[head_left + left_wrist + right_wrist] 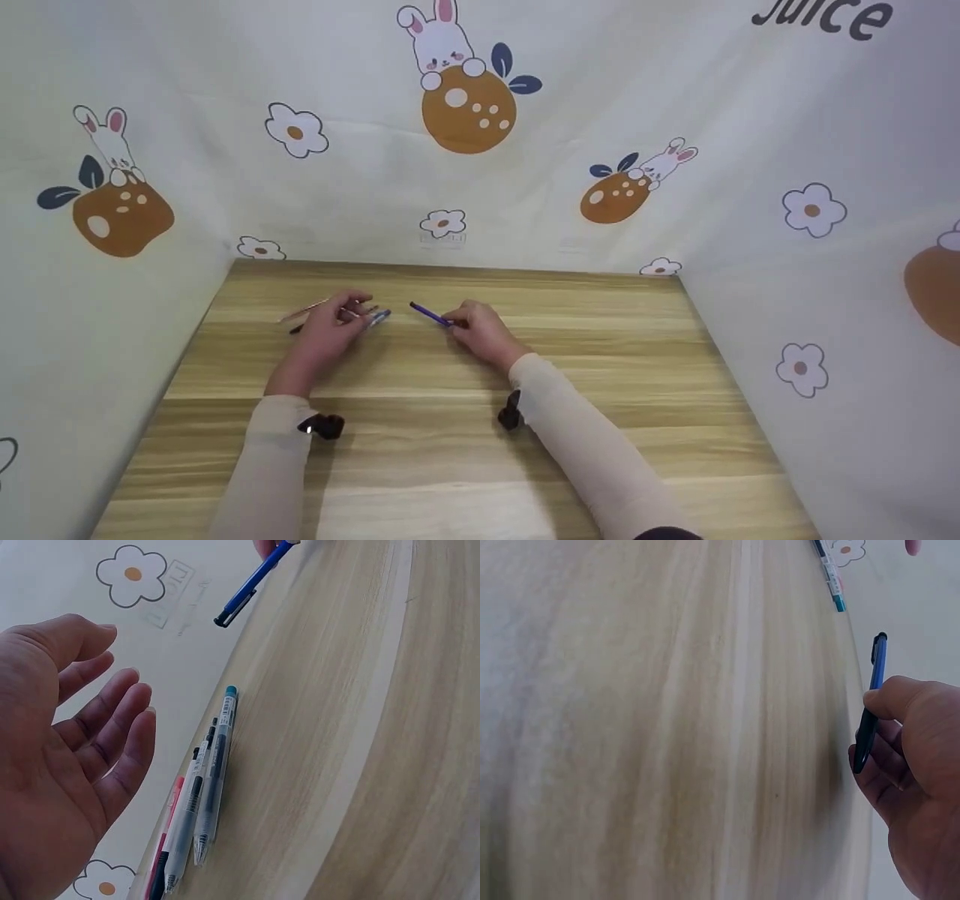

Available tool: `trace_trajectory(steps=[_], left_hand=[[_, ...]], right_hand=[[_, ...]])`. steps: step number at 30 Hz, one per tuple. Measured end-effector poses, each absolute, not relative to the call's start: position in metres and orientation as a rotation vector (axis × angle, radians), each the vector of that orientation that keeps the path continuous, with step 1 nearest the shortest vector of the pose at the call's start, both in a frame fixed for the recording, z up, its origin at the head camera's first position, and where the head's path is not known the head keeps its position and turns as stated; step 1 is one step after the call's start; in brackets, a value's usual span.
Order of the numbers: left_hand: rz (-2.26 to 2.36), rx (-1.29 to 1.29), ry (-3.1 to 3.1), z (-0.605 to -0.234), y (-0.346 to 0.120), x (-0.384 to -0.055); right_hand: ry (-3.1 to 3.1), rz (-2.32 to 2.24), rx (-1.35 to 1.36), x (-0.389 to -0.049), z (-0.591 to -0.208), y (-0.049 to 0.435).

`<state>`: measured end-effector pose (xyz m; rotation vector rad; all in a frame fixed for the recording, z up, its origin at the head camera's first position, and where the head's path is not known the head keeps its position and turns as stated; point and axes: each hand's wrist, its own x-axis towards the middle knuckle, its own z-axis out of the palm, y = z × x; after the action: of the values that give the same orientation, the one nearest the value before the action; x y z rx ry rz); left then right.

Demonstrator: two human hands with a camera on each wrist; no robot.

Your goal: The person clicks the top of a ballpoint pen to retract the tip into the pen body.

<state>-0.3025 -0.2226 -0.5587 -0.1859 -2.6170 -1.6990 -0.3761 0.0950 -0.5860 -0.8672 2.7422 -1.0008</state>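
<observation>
My right hand (pixel 484 330) pinches a blue pen (pixel 427 312) with a dark clip and lower end between thumb and fingers, held above the table. In the right wrist view, the thumb lies against the pen (pixel 879 664). My left hand (pixel 82 735) has loosely bent fingers with nothing between them. Below it, several pens lie side by side on the table: a clear pen with a teal end (pixel 216 772), another clear pen (pixel 184 829) with a dark refill, and a pink-red one (pixel 166 821). In the head view the left hand partly covers this group.
The wood-grain table (pixel 420 420) is bounded by a pale cloth printed with rabbits, oranges and flowers at the back (pixel 360 187), left and right. A small black device (pixel 326 426) sits at the left wrist and another (pixel 510 411) at the right wrist.
</observation>
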Motion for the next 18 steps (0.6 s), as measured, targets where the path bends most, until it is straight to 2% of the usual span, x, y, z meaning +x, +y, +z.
trace_trajectory(steps=[18], left_hand=[[-1.765, -0.166, -2.582, -0.5594, -0.224, -0.2994]], right_hand=[[2.754, -1.021, -0.838, -0.3744, -0.5949, 0.0925]])
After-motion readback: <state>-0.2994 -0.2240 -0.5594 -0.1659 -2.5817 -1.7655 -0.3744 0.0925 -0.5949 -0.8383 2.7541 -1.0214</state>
